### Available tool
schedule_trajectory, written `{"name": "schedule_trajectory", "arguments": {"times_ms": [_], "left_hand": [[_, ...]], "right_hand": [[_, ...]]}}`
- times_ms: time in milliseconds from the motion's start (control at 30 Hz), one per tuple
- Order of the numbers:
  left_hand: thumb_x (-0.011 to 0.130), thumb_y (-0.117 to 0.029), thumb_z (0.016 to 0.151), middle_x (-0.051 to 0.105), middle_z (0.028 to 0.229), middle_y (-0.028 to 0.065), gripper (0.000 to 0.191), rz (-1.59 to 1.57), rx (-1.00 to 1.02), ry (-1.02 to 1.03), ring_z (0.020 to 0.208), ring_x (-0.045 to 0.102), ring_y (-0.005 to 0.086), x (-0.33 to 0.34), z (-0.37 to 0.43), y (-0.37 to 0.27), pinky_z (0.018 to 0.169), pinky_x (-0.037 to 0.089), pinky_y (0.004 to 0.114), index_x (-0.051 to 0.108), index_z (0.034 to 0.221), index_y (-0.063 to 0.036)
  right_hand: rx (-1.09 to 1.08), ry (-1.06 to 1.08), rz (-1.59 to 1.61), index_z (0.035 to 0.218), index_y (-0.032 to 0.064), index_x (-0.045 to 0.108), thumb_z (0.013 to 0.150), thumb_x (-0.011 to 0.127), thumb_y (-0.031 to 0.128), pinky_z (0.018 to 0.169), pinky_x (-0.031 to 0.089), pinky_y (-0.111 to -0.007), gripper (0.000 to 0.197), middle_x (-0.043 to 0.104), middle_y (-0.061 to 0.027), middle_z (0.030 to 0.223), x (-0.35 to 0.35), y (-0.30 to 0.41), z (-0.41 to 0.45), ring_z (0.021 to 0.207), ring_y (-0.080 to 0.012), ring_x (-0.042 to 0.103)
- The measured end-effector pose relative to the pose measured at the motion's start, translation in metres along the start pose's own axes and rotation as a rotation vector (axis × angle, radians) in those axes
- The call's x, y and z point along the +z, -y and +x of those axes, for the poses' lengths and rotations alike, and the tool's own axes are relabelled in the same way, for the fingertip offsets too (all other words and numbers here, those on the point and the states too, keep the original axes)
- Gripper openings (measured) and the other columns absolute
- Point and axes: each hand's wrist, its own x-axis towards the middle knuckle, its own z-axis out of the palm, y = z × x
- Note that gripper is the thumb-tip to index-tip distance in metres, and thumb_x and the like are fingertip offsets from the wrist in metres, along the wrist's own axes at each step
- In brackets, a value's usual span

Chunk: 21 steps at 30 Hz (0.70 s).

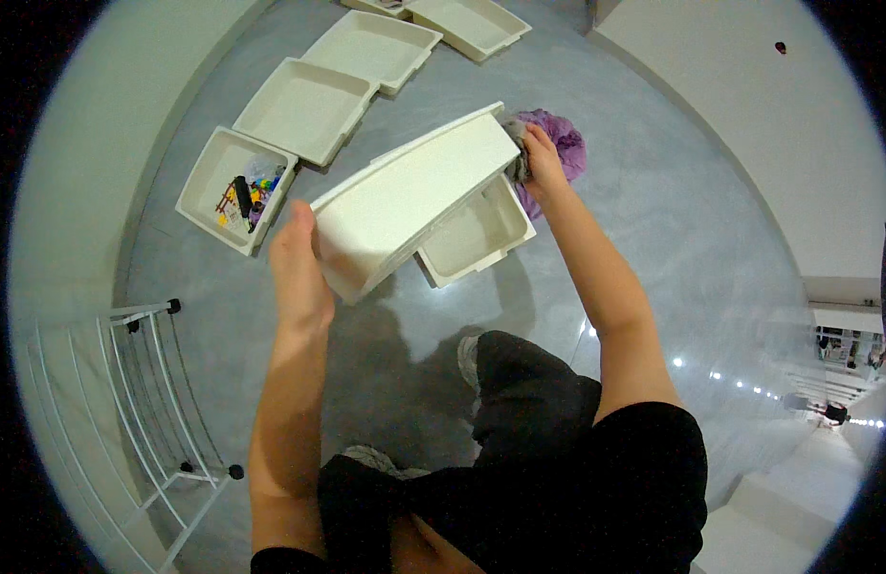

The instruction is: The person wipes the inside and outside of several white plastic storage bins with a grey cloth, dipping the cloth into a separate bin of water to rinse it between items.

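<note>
My left hand (299, 269) grips the left end of a white plastic tray (414, 194), its thumb along the edge. The tray is tilted on its side above the floor, one long outer wall facing me. At its right end my right hand (543, 161) holds a crumpled grey cloth (516, 147) against or close beside the tray; exact contact is hidden. Behind that hand lies a purple plastic bag (566, 140), partly covered by it. Below the raised tray, another white tray (479, 240) rests on the floor, partly hidden.
White trays (307, 107) stand in a row along the left wall. The nearest tray (206, 179) contains small colourful items and a black object. A white wire rack (156, 402) on black feet stands at left. A person (835, 413) is far off at right.
</note>
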Motion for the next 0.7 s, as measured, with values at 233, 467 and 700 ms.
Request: {"name": "schedule_trajectory", "arguments": {"times_ms": [233, 467, 700], "left_hand": [[0.039, -0.045, 0.096, 0.051, 0.125, 0.0104, 0.055, -0.374, -0.138, 0.139, 0.118, 0.046, 0.0179, 0.028, 0.011, -0.028, 0.100, 0.033, 0.033, 0.047, 0.124, 0.0017], [0.038, -0.049, 0.095, 0.045, 0.133, 0.0093, 0.058, -0.410, -0.237, 0.108, 0.126, 0.039, 0.0227, 0.015, 0.027, 0.008, 0.103, 0.033, 0.042, 0.038, 0.133, -0.0061], [0.041, -0.052, 0.092, 0.040, 0.137, 0.0112, 0.062, -0.500, -0.442, 0.084, 0.126, 0.039, 0.0272, 0.013, 0.029, 0.015, 0.103, 0.031, 0.048, 0.033, 0.136, -0.0084]], "right_hand": [[0.080, -0.089, 0.366, 0.110, 0.0023, 0.051, 0.095, 0.037, 0.023, 0.083, 0.051, -0.040, 0.029, 0.060, -0.0124, 0.106, -0.033, -0.023, -0.001, 0.096, -0.0248, 0.059], [-0.314, -0.138, 0.117, 0.119, 0.0064, 0.045, 0.084, 0.061, 0.012, 0.072, 0.051, -0.033, 0.038, 0.057, -0.0109, 0.105, 0.056, 0.064, -0.006, 0.090, -0.0209, 0.058], [-0.586, -0.010, -0.537, 0.116, 0.0038, 0.053, 0.081, 0.063, 0.021, 0.086, 0.046, -0.036, 0.040, 0.060, -0.0155, 0.108, 0.130, 0.053, 0.016, 0.099, -0.0290, 0.058]]}}
